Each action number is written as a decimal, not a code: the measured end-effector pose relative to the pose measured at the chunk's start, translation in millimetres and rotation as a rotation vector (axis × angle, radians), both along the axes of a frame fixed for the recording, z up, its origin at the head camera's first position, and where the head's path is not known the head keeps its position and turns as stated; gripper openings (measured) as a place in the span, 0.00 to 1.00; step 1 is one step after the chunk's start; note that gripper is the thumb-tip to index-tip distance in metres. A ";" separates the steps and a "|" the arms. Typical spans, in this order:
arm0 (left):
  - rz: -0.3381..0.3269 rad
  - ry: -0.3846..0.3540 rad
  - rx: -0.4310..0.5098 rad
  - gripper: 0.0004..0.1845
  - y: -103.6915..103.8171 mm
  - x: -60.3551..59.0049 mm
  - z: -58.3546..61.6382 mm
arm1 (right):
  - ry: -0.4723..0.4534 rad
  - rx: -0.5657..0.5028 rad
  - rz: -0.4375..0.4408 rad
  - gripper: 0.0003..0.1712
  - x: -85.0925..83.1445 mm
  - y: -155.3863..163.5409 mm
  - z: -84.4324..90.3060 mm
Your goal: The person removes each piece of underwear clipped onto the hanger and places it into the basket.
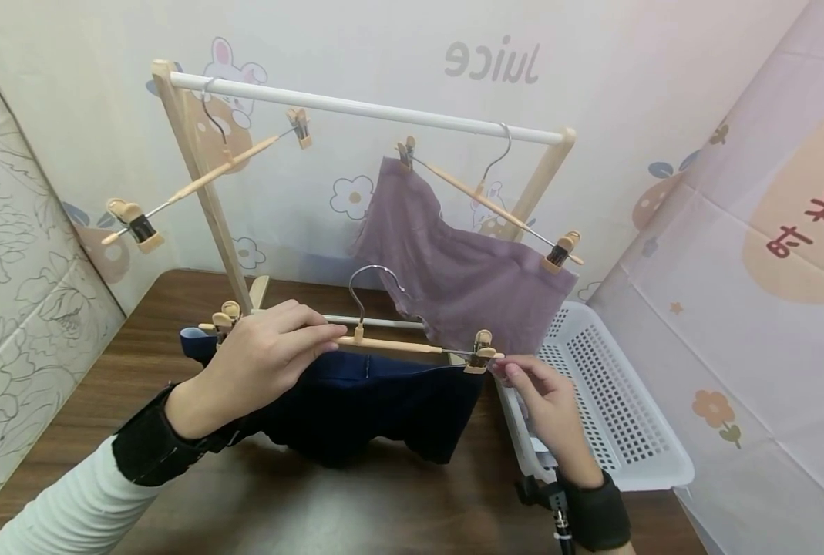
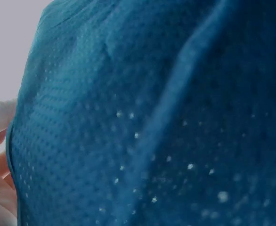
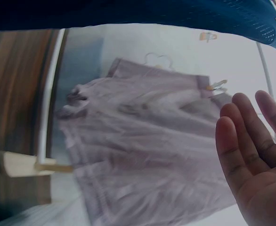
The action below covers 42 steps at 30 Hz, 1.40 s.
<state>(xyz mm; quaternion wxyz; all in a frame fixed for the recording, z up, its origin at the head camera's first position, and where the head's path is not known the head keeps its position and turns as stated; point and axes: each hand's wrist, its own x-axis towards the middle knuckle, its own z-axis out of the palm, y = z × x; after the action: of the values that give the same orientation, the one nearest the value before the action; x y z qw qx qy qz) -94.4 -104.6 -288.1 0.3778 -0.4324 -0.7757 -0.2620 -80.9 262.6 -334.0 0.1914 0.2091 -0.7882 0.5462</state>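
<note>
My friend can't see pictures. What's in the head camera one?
A person's left hand grips a wooden clip hanger carrying dark blue shorts, while the right hand touches its end clip. Behind, purple shorts hang on a small rack.

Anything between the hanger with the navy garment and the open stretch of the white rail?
Nothing visible. The left hand grips the hanger carrying the navy garment; the rail is bare between the empty hanger and the one holding the purple garment.
</note>
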 end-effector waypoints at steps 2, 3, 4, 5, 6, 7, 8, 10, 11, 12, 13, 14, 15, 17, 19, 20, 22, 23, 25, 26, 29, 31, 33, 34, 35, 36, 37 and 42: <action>-0.002 0.002 0.002 0.20 0.7 0.2 -0.6 | -0.011 -0.058 0.055 0.10 -1.5 -1.8 6.6; -0.006 0.005 0.005 0.20 1.2 0.2 -0.9 | -0.010 -0.078 0.074 0.11 -2.4 -3.1 10.2; -0.009 0.010 0.009 0.20 1.8 0.2 -1.1 | -0.007 -0.088 0.085 0.11 -3.0 -4.8 13.8; -0.013 0.014 0.014 0.20 2.3 0.2 -1.3 | -0.007 -0.089 0.087 0.11 -3.6 -6.6 17.4; -0.017 0.018 0.017 0.20 2.9 0.0 -1.5 | 0.002 -0.090 0.094 0.12 -4.4 -8.3 20.3; -0.022 0.023 0.019 0.19 3.2 -0.3 -1.8 | 0.009 -0.081 0.099 0.12 -4.8 -10.0 23.3; -0.024 0.025 0.021 0.19 3.7 -0.4 -1.8 | 0.018 -0.081 0.111 0.12 -5.1 -11.6 25.7; -0.029 0.028 0.021 0.19 4.3 -0.6 -2.0 | 0.039 -0.075 0.129 0.13 -5.4 -14.5 29.9; -0.030 0.028 0.018 0.19 4.6 -0.6 -1.9 | 0.049 -0.069 0.135 0.13 -5.3 -15.8 31.7; -0.031 0.028 0.015 0.19 4.8 -0.4 -1.9 | 0.052 -0.054 0.134 0.13 -5.0 -16.9 33.3; -0.033 0.028 0.014 0.19 4.9 -0.4 -2.1 | 0.056 -0.038 0.126 0.13 -4.5 -18.1 34.7; -0.031 0.024 0.009 0.18 5.0 0.1 -2.0 | 0.058 -0.031 0.123 0.13 -4.1 -19.2 35.9; -0.029 0.021 0.005 0.18 5.1 0.4 -2.1 | 0.060 -0.021 0.120 0.13 -3.6 -20.2 37.0; -0.025 0.014 0.000 0.18 5.1 1.2 -2.3 | 0.059 -0.011 0.132 0.13 -2.6 -22.2 38.9; -0.021 0.007 -0.003 0.19 5.2 1.8 -2.5 | 0.061 -0.015 0.160 0.13 -1.9 -24.1 40.2; -0.021 0.006 -0.003 0.19 5.4 2.1 -2.5 | 0.065 -0.029 0.190 0.13 -1.9 -25.0 40.8; -0.024 0.002 -0.004 0.19 6.4 2.0 -2.2 | 0.077 -0.053 0.240 0.13 -1.9 -26.8 42.0; -0.026 0.000 -0.006 0.18 7.2 1.7 -1.6 | 0.082 -0.061 0.253 0.13 -2.0 -27.7 42.7; -0.033 0.000 -0.011 0.15 9.3 0.7 -0.4 | 0.090 -0.081 0.276 0.13 -2.4 -29.6 43.7; -0.036 0.001 -0.015 0.13 10.4 0.2 0.3 | 0.090 -0.082 0.274 0.13 -2.2 -30.6 44.2; -0.041 0.008 -0.023 0.10 13.0 -1.4 1.9 | 0.085 -0.082 0.249 0.13 -1.5 -33.1 45.4; -0.041 0.012 -0.025 0.10 13.8 -1.7 2.4 | 0.078 -0.086 0.239 0.13 -0.4 -34.2 46.0; -0.037 0.015 -0.027 0.10 14.1 -1.7 2.8 | 0.073 -0.093 0.235 0.14 0.8 -34.3 46.8; -0.034 0.012 -0.029 0.10 14.0 -1.4 3.2 | 0.068 -0.090 0.229 0.14 1.4 -34.1 47.2; -0.031 0.010 -0.029 0.10 14.0 -1.2 3.5 | 0.064 -0.091 0.226 0.14 1.8 -33.6 47.4; -0.029 0.008 -0.030 0.10 14.0 -0.9 3.9 | 0.055 -0.088 0.217 0.14 2.3 -33.0 47.8; -0.028 0.005 -0.029 0.09 13.9 -0.7 4.2 | 0.047 -0.086 0.210 0.14 2.6 -32.3 48.0; -0.015 -0.002 -0.027 0.07 12.8 0.2 4.8 | 0.045 -0.081 0.186 0.12 2.2 -31.2 48.2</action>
<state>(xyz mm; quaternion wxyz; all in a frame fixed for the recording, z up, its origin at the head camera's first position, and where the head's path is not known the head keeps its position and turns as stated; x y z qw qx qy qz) -94.2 -91.8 -283.3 0.3691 -0.4431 -0.7763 -0.2546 -78.7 231.4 -285.8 0.1659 0.2857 -0.7381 0.5882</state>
